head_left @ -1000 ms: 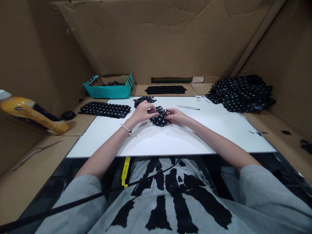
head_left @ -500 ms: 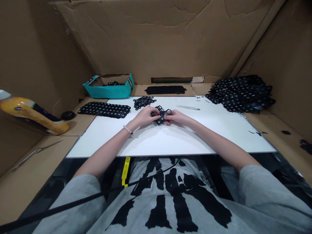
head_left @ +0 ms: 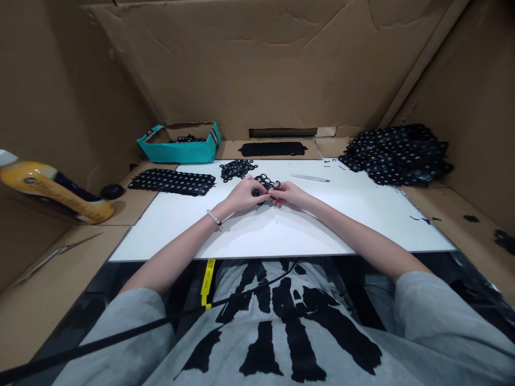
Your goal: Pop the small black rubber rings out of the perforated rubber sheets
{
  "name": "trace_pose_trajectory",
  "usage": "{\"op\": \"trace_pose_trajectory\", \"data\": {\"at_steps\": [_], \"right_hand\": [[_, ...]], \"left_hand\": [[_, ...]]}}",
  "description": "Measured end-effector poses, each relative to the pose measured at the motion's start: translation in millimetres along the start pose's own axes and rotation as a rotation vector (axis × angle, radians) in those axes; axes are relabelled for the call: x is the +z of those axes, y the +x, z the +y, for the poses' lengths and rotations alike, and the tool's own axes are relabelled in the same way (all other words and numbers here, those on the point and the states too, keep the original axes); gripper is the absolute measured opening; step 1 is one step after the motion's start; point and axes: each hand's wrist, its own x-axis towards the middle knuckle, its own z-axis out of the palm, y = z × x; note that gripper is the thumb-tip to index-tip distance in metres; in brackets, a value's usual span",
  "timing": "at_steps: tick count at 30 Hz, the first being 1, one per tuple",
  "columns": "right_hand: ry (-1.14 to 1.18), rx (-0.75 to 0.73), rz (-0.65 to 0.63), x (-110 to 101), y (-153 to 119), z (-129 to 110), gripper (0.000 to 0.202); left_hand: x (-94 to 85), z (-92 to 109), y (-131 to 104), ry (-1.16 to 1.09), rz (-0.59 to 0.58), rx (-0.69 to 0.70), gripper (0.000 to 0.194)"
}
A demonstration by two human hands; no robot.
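Both hands meet over the middle of the white board. My left hand (head_left: 248, 193) is closed in a pinch on a cluster of black rings (head_left: 263, 181), with bare fingertips pressed near its middle. From the other side, my right hand (head_left: 290, 194) pinches the cluster's right edge, its fingertips almost touching the left ones. Several rings stick up behind the fingers; the lower part of the cluster is mostly hidden by them. Just beyond my left hand lies a loose pile of small black rings (head_left: 236, 169).
A black perforated sheet (head_left: 173, 181) lies left, below a teal box (head_left: 177, 152) holding rings. Tweezers (head_left: 309, 177) rest behind my right hand. Black dotted sheets (head_left: 398, 154) are heaped right, and a black strip (head_left: 273, 149) lies at the back. Scissors (head_left: 60, 251) and a yellow bottle (head_left: 56, 187) stand left.
The fingertips have drawn closer together over the cluster, covering more of its lower part. The left hand has shifted slightly to the right. Surrounding items have stayed put.
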Motion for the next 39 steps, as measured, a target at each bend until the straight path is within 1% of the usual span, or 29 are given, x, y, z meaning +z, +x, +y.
{"op": "trace_pose_trajectory", "data": {"at_steps": [2, 5, 8, 10, 11, 13, 14, 16, 17, 18, 20, 22, 24, 25, 27, 29, 30, 31, 33, 35, 36, 37, 39], "right_hand": [[-0.023, 0.001, 0.007, 0.0, 1.3, 1.3, 0.043], [-0.046, -0.003, 0.020, -0.3, 3.8, 3.5, 0.044], [-0.074, -0.014, 0.017, -0.9, 6.2, 5.4, 0.042], [-0.089, -0.013, 0.005, -1.5, 7.3, 6.2, 0.040], [-0.085, -0.013, 0.003, -1.8, 7.6, 6.3, 0.038], [-0.061, -0.017, 0.012, -2.1, 7.3, 6.1, 0.035], [-0.053, -0.015, 0.017, -2.1, 6.8, 5.7, 0.034], [-0.056, 0.012, 0.019, -1.7, 5.1, 4.1, 0.031], [-0.057, 0.032, 0.020, -1.3, 4.1, 2.9, 0.029], [-0.047, 0.050, 0.027, -0.7, 3.0, 1.5, 0.026], [0.004, 0.073, 0.061, 0.8, 0.8, -1.5, 0.019], [0.058, 0.078, 0.100, 2.2, -0.8, -4.1, 0.013], [0.085, 0.084, 0.126, 3.1, -1.5, -5.2, 0.009], [0.091, 0.085, 0.136, 3.3, -1.4, -5.0, 0.009], [0.097, 0.081, 0.153, 3.5, -0.8, -3.6, 0.014], [0.109, 0.070, 0.160, 3.7, 0.0, -1.7, 0.022], [0.118, 0.065, 0.159, 3.9, 0.3, -0.9, 0.026], [0.132, 0.057, 0.159, 4.2, 0.5, -0.4, 0.029], [0.159, 0.037, 0.159, 5.0, 0.2, -0.3, 0.031], [0.170, 0.021, 0.152, 5.9, -0.4, -0.7, 0.033], [0.175, 0.015, 0.148, 6.4, -0.7, -0.9, 0.034], [0.181, 0.009, 0.143, 6.9, -0.9, -0.8, 0.035], [0.196, -0.010, 0.135, 7.8, -0.7, 0.2, 0.039]], "left_hand": [[0.0, -4.2, 2.3, -0.097, -0.032, -0.062, 0.028], [-0.1, -11.0, 4.9, -0.268, -0.105, -0.209, 0.032], [4.5, -16.1, 6.1, -0.389, -0.112, -0.355, 0.037], [8.8, -18.9, 7.4, -0.428, -0.063, -0.428, 0.037], [9.9, -20.7, 8.4, -0.443, -0.016, -0.457, 0.036], [7.5, -26.7, 10.7, -0.454, 0.132, -0.501, 0.034], [3.6, -31.5, 11.7, -0.434, 0.232, -0.513, 0.033], [-9.0, -45.3, 12.3, -0.307, 0.434, -0.515, 0.032], [-16.4, -54.2, 11.8, -0.205, 0.514, -0.507, 0.032], [-23.7, -64.0, 10.6, -0.095, 0.558, -0.489, 0.032], [-35.2, -84.2, 6.7, 0.086, 0.559, -0.467, 0.028], [-40.9, -101.5, 2.2, 0.207, 0.495, -0.474, 0.022], [-42.1, -111.5, -0.9, 0.263, 0.419, -0.484, 0.017], [-41.9, -112.6, -1.7, 0.277, 0.395, -0.483, 0.016], [-41.7, -106.2, -1.3, 0.296, 0.388, -0.451, 0.020], [-41.2, -89.1, 1.0, 0.287, 0.382, -0.363, 0.025], [-40.2, -77.9, 2.5, 0.259, 0.355, -0.301, 0.025], [-38.2, -65.9, 3.9, 0.208, 0.299, -0.233, 0.026], [-30.5, -43.1, 6.0, 0.069, 0.138, -0.136, 0.029], [-18.6, -26.2, 6.8, -0.042, 0.010, -0.101, 0.032], [-12.0, -20.7, 6.8, -0.079, -0.022, -0.097, 0.034], [-5.8, -16.9, 6.6, -0.109, -0.036, -0.101, 0.034], [4.1, -13.0, 6.0, -0.143, -0.023, -0.120, 0.033]]}}
